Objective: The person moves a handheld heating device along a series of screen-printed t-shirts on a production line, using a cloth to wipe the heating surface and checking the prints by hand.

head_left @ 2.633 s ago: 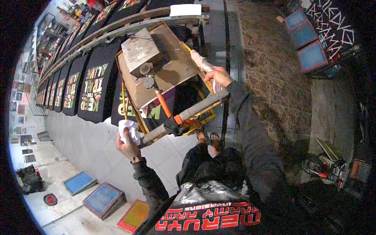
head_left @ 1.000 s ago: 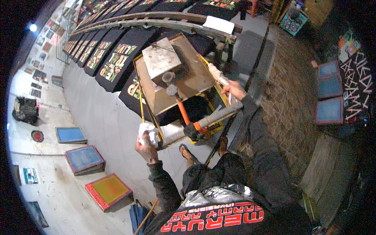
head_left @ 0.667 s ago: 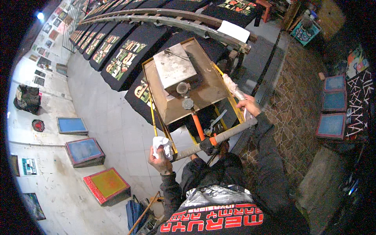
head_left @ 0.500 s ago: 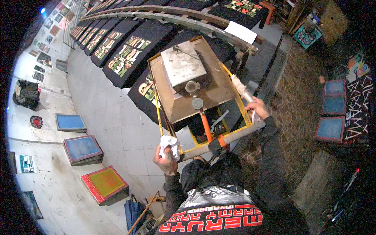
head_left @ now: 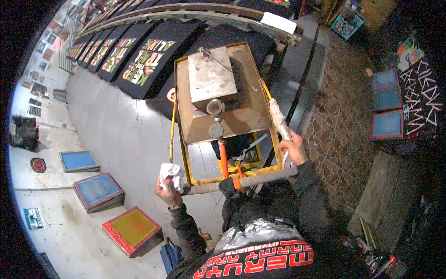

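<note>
A flat brown metal heater hood [head_left: 248, 74] with a pale metal box [head_left: 211, 76] on top hangs before me in a yellow frame [head_left: 278, 144]. My left hand [head_left: 168, 194] is closed around a white cloth [head_left: 171, 173] at the near end of a thin yellow rod. My right hand [head_left: 293, 149] grips the cloth-wrapped handle [head_left: 279, 116] on the other side. An orange hose [head_left: 223, 158] runs from the hood's valve to a grey-wrapped crossbar [head_left: 260, 179] near my waist. Beneath the hood lies a black shirt [head_left: 165, 104], its print mostly hidden.
Black printed shirts [head_left: 144, 63] lie in a row along a long rail [head_left: 213, 17]. Framed screens, one yellow and red [head_left: 132, 228] and one blue [head_left: 98, 190], are stacked at the left wall. More blue screens [head_left: 388, 124] lean at right, beyond a stone-patterned floor [head_left: 337, 116].
The frame and hood have swung left in view with both hands, and now stand straighter before me. The hood covers more of the near shirt's print. My view has shifted too.
</note>
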Demonstrator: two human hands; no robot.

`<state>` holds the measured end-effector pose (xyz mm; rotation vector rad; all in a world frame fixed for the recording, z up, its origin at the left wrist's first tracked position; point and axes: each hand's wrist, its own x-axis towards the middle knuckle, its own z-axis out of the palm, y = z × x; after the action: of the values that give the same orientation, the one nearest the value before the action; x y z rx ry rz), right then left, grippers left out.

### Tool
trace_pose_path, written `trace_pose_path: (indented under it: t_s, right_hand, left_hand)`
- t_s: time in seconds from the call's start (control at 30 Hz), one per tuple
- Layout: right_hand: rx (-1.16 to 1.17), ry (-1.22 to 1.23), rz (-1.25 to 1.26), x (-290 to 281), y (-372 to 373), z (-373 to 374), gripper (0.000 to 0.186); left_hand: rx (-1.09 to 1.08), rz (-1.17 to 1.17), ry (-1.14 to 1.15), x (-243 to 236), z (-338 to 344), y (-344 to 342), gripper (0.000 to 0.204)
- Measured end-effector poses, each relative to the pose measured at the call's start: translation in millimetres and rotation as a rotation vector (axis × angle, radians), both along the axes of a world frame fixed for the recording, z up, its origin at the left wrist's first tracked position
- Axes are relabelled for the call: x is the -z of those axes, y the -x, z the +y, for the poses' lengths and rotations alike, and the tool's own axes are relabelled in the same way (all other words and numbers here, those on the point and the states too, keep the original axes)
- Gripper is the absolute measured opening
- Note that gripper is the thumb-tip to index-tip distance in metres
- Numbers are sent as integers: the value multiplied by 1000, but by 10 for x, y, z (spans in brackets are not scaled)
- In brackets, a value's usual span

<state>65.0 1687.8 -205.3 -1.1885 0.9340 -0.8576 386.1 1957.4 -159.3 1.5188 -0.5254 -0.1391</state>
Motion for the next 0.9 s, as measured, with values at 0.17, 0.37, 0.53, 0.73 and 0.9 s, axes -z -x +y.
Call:
trace_pose_path:
  t_s: [0.17, 0.37, 0.53, 0.73, 0.9]
  right_hand:
    - [-14, -21, 88, 101, -66, 191, 48]
    - [-136, 37, 114, -113, -178, 349, 48]
    - [-201, 118, -63, -137, -325, 352, 45]
    - [-289, 87, 79, -211, -564, 223, 42]
    - [-418, -31, 24, -316, -965, 50, 49]
  left_hand:
    - [-59, 69, 86, 103, 212, -114, 32]
    - [-66, 63, 76, 164, 690, 18, 49]
    - [-114, -26, 10, 203, 1000, 108, 51]
    - [-346, 68, 78, 727, 1437, 104, 54]
    - [-251, -131, 171, 927, 1689, 142, 66]
